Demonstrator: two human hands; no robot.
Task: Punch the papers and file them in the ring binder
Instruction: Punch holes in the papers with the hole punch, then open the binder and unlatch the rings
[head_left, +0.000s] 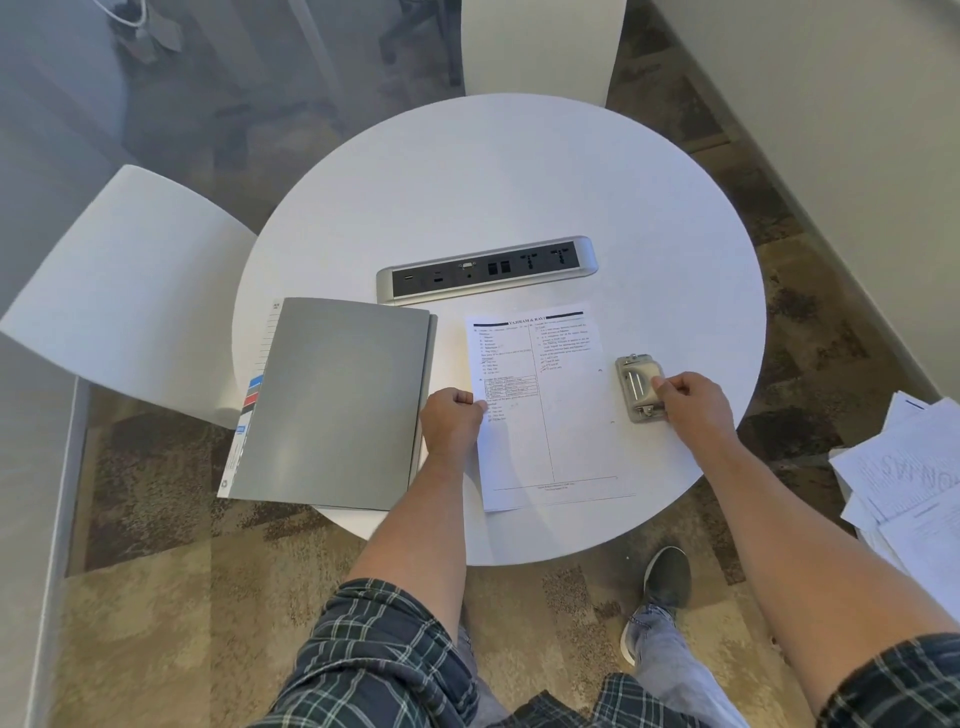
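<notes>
Paper (540, 410) lay on the round table (519, 182), its left edge pinched by the left hand (451, 423). At three o'clock, the right hand (693, 400) curled around the punch (638, 385). Binder (332, 402) lay closed at nine o'clock.

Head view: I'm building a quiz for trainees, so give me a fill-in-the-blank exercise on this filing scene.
1. The right hand grips the ____, which sits at the paper's right edge.
2. The left hand holds the paper's ____ edge.
3. The grey binder lies ____, to the left of the paper.
4. The table top is ____ in shape.

Missing words: punch; left; closed; round
</notes>
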